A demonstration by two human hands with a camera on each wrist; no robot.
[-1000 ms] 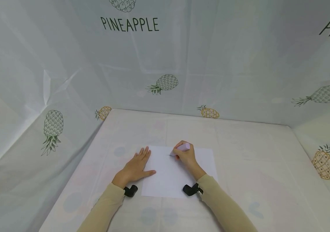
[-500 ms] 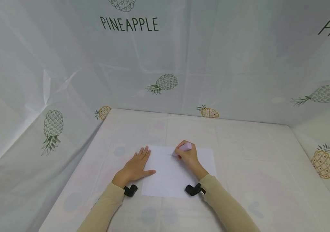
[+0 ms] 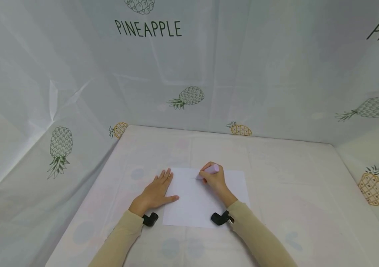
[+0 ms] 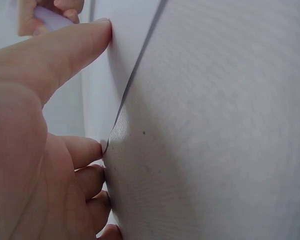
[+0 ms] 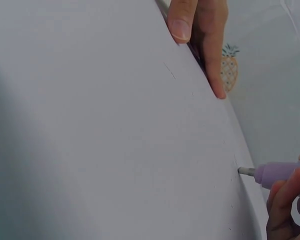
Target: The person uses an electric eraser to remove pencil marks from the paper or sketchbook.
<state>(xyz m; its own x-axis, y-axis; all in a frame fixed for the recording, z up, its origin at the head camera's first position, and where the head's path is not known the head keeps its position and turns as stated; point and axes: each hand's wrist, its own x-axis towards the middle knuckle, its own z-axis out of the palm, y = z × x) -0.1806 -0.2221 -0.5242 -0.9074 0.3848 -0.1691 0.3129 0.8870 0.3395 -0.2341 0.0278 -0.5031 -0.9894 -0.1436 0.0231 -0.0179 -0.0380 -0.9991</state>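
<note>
A white sheet of paper [image 3: 189, 207] lies on the table, with several faint, thin dark marks on it. In my right hand [image 3: 215, 180], fingers and thumb grip a thick lilac pen-shaped tool [image 3: 212, 169]. Its narrow grey tip [image 5: 246, 171], dark at the end, meets the sheet near the far edge. My left hand [image 3: 156, 191] rests across the sheet's left edge, its fingers straight and its thumb spread over the paper. The left wrist view shows the thumb [image 4: 85, 42] on the sheet and the other fingertips at its edge.
The table [image 3: 292, 185] is covered by a pale cloth with faint coloured spots. Grey curtains [image 3: 276, 66] printed with pineapples enclose the back and sides. A black wrist mount [image 3: 220, 218] sits at my right wrist, another [image 3: 150, 219] at my left.
My right hand has shifted slightly right with the lilac tool, then slightly back left. My left hand stays where it was on the sheet.
</note>
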